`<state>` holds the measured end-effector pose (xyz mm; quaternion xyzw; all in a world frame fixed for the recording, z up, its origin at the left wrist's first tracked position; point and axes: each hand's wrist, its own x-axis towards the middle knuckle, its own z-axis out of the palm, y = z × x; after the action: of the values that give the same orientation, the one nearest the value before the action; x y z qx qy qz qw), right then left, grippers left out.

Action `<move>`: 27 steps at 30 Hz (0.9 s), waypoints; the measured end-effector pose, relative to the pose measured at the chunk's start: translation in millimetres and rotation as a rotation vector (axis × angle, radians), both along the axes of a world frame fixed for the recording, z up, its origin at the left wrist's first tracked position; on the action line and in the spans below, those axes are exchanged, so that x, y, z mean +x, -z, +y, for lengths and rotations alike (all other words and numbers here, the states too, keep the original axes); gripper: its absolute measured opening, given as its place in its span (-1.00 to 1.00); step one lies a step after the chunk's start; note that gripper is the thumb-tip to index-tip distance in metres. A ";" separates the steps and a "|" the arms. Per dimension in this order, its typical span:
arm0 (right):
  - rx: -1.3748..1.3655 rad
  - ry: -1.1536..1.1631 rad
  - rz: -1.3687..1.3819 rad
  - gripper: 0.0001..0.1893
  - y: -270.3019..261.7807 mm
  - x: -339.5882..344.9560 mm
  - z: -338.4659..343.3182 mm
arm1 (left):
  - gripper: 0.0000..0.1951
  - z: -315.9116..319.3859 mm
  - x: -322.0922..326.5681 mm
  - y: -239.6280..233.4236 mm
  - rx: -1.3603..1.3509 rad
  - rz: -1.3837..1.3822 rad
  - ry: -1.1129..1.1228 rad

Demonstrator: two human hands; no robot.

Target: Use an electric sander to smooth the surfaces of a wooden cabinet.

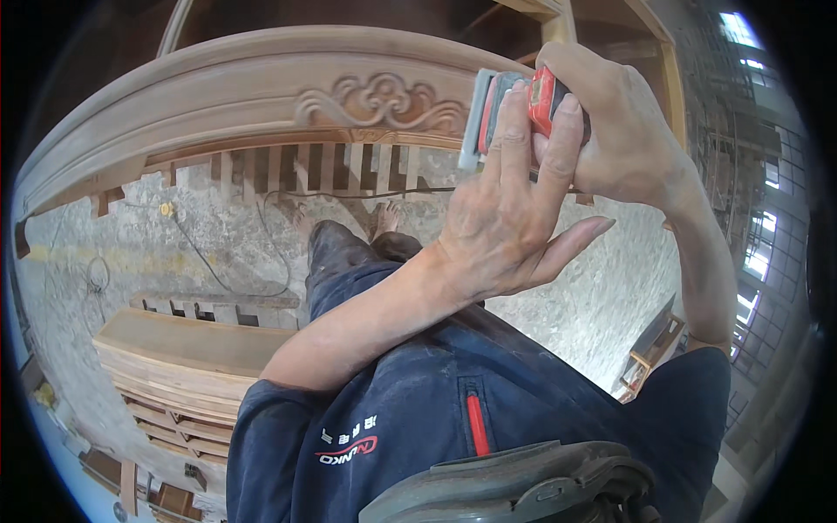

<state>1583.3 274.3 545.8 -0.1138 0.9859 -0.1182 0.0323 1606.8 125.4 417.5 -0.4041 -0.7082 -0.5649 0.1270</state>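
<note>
A red and black handheld power sander [540, 101] with a pale, flat pad is held up at the upper right, its pad turned to the left. My right hand [611, 124] grips its body from the right. Over the near side of the tool lie the fingers of my left hand [503, 202], with the thumb stretched out to the right. Just left of the pad is a long curved wooden furniture rail [216, 104] with a carved scroll ornament [386, 101]. Whether the pad touches the wood cannot be told; the palm-side contact of my left hand is hidden.
Wooden slats [320, 170] lie beneath the rail, near my bare feet. A dark cable [196, 252] runs over the concrete floor. At the lower left stands a wooden furniture piece [196, 343]; a small wooden frame [647, 359] is at the lower right.
</note>
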 end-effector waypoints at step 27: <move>0.053 0.060 -0.091 -0.39 -6.6 52.1 53.3 | -0.43 -141.7 -87.5 29.1 -0.711 0.201 -0.558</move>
<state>1635.4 327.6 552.5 -0.0779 0.9892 -0.0982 0.0763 1519.3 -16.3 388.4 -0.2693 -0.9238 -0.1891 0.1959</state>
